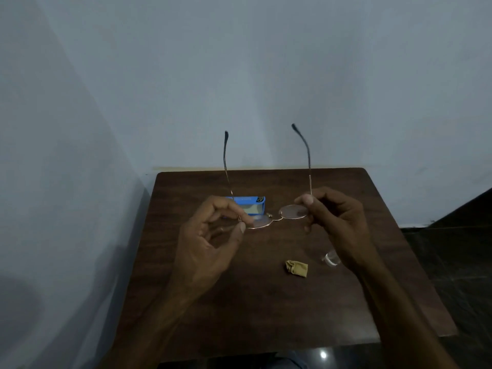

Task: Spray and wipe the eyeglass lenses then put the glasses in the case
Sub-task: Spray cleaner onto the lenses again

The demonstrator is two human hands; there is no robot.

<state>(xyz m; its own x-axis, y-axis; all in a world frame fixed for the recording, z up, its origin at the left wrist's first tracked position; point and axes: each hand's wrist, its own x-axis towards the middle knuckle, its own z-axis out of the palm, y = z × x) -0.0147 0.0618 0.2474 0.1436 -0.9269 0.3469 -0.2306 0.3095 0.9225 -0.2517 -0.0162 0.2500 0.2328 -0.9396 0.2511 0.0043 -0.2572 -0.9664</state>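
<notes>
I hold thin gold-rimmed eyeglasses [292, 211] with round lenses above the table, temples unfolded and pointing away from me. My left hand [213, 235] pinches the left hinge corner; my right hand [335, 217] pinches the right one. Behind the glasses a blue case [253, 203] lies on the table, partly hidden by my left fingers. A crumpled yellowish cloth [296, 267] rests on the table below the glasses. A small clear bottle [331, 258] lies beside the cloth, half hidden under my right wrist.
The dark wooden table [266, 302] stands in a corner between pale walls at the left and back. A dark tiled floor shows to the right and along the near edge.
</notes>
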